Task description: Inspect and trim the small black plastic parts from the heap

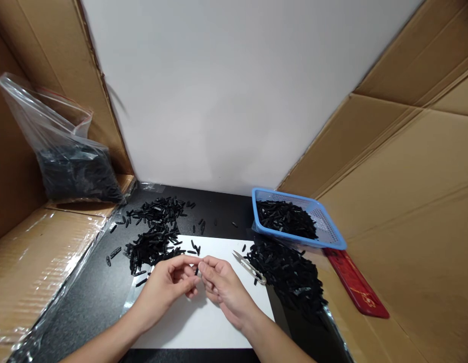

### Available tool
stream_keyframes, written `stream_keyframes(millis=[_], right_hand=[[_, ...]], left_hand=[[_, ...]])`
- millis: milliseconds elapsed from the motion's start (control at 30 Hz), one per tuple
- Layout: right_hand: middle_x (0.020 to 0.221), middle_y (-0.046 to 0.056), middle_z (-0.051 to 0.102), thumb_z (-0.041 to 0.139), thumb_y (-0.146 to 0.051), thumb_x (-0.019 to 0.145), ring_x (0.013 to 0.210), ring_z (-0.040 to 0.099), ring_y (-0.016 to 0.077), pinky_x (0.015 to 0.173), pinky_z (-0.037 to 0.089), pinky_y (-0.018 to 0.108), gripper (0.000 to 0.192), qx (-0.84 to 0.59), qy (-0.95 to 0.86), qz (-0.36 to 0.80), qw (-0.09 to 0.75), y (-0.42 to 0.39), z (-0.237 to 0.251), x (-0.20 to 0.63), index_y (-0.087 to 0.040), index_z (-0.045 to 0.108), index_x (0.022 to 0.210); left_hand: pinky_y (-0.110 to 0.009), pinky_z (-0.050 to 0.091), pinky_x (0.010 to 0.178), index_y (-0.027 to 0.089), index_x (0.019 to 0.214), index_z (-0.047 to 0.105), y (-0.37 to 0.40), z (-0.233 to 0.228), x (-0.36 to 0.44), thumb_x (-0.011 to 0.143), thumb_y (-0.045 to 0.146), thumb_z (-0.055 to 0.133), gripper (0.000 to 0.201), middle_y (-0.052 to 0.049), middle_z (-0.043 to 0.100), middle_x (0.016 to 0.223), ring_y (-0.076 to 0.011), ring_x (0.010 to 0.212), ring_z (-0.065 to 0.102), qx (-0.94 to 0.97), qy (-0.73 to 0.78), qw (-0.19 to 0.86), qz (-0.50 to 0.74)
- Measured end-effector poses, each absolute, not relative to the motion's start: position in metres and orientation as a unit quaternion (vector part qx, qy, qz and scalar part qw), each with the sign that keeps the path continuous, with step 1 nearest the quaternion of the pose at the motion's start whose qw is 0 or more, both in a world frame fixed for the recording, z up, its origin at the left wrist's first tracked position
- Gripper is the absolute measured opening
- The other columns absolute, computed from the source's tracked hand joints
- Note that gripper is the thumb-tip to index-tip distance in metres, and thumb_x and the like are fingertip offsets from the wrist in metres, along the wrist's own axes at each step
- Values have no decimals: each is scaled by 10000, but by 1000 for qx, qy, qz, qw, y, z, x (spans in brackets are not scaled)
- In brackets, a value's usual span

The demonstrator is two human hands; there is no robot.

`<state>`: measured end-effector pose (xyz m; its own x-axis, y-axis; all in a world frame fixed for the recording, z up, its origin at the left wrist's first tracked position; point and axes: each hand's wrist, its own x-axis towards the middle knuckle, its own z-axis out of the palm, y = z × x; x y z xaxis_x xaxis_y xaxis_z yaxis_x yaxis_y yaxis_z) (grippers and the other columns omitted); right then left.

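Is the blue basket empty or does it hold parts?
Partly full: the blue basket holds a heap of black parts on its left side; its right mesh floor shows bare.

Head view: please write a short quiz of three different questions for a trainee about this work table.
1. True or false: the snips lie on the white sheet, to the right of the hands.
2. Which container holds black parts on the right side? A. the blue basket B. a metal bowl C. a glass jar
3. What do the left hand and right hand pinch between their fingertips?

Key
1. True.
2. A.
3. One small black part. Both hands meet on it above the sheet, between the left pile and the right pile.
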<state>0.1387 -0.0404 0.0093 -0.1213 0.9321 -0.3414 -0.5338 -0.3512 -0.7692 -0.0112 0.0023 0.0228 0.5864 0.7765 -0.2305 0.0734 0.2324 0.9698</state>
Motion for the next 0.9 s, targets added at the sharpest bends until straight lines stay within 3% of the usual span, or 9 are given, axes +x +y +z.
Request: stream_keyframes(millis=[167, 333, 400, 500, 600, 700, 800, 900], right_hand=[[523, -82, 416, 796, -409, 664, 425, 202, 39, 388, 85, 194, 319, -424, -212, 695, 541, -37, 9, 143, -156, 611, 723], [622, -26, 509, 607, -418, 768, 438, 327, 69, 364, 126, 194, 276, -496, -248, 604, 573, -28, 5, 160, -182, 554, 634], [574, -45, 467, 642, -364, 753, 445, 311, 79, 384, 153, 198, 194, -532, -294, 568, 556, -23, 2, 165, -178, 638, 701], [527, -45, 463, 678, -268, 754, 486, 375, 116, 463, 264, 231, 114, -615, -443, 429, 490, -15, -2, 165, -198, 742, 817], [671, 21, 651, 651, -190, 784, 618, 533, 192, 591, 361, 291, 201, -645, -583, 291, 399, -11, -6, 159, -256, 761, 939], [808, 50, 716, 616, -152, 804, 695, 580, 223, 638, 369, 311, 209, -634, -629, 261, 368, -10, -8, 156, -277, 764, 881], [619, 4, 627, 622, -152, 783, 550, 501, 176, 561, 323, 281, 171, -628, -635, 271, 358, -14, -7, 158, -265, 748, 761], [453, -63, 385, 635, -189, 771, 444, 328, 129, 490, 244, 253, 125, -620, -626, 304, 363, -21, -1, 161, -247, 738, 728]], left_hand=[[-256, 449, 610, 209, 1115, 664, 6, 30, -16, 772, 251, 659, 346, 5, 620, 751, -138, 635, 553, 629, 417, 591, 285], [-302, 439, 839, 290, 1143, 670, 17, 35, -24, 744, 119, 549, 451, -49, 573, 1226, -220, 1055, 544, 702, 454, 413, 362], [-298, 464, 781, 269, 1160, 650, 20, 32, -25, 797, 204, 557, 380, -57, 611, 1156, -206, 934, 597, 686, 459, 437, 359], [-253, 428, 567, 216, 1046, 663, 20, 28, -25, 854, 350, 543, 263, -22, 658, 849, -145, 592, 548, 658, 471, 482, 335], [-247, 419, 593, 210, 912, 682, 20, 27, -25, 822, 304, 577, 168, -19, 653, 840, -152, 643, 543, 688, 464, 433, 353], [-252, 434, 625, 213, 879, 686, 19, 26, -24, 813, 240, 549, 154, -23, 626, 832, -172, 713, 569, 713, 445, 417, 345], [-271, 452, 680, 218, 883, 688, 16, 25, -22, 795, 191, 536, 177, -23, 634, 829, -181, 742, 586, 727, 426, 422, 333], [-288, 452, 729, 230, 892, 696, 12, 24, -21, 817, 205, 537, 177, -28, 682, 844, -196, 784, 604, 725, 415, 440, 328]])
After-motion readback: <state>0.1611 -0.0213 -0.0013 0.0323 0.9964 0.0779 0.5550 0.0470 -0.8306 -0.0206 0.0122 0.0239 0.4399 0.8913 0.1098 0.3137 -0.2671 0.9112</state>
